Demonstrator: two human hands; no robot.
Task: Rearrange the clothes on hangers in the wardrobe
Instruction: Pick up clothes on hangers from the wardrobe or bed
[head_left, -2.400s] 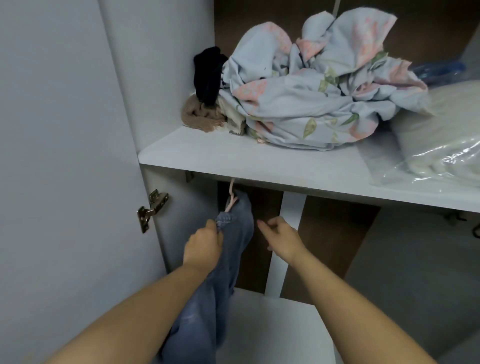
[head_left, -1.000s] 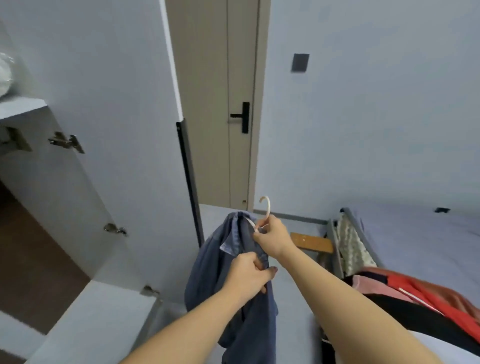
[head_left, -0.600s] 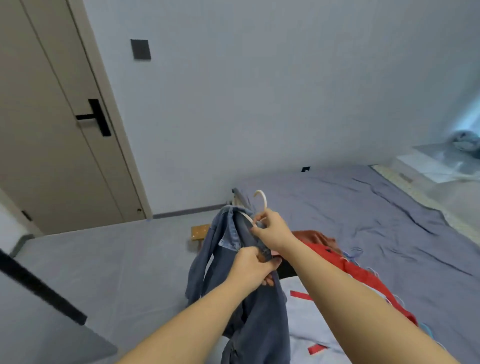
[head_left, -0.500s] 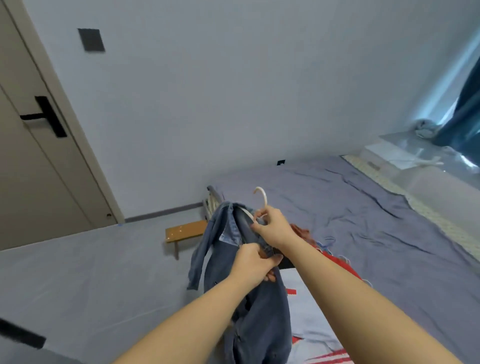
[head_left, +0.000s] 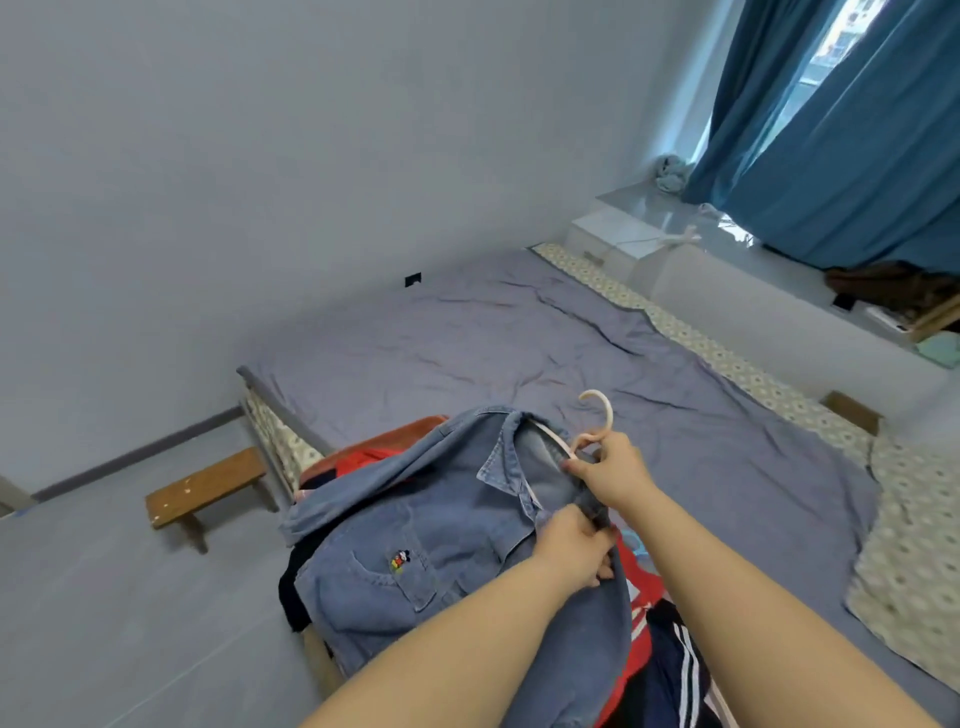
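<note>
A blue denim shirt (head_left: 415, 540) with a small embroidered chest patch lies spread over a pile of clothes at the bed's near corner. A cream plastic hanger (head_left: 597, 415) sits inside its collar, hook sticking up. My right hand (head_left: 613, 475) grips the hanger's neck at the collar. My left hand (head_left: 571, 545) pinches the shirt's front placket just below the collar. The wardrobe is out of view.
Red, black and navy striped clothes (head_left: 670, 644) lie under the shirt. The bed (head_left: 545, 353) with a grey-purple sheet stretches behind. A small wooden bench (head_left: 208, 488) stands on the floor to the left. Blue curtains (head_left: 841, 130) hang over a window ledge at right.
I have turned from the wardrobe to the bed, carrying the denim shirt on its hanger. The shirt hung in the air before; now it is laid over the clothes pile.
</note>
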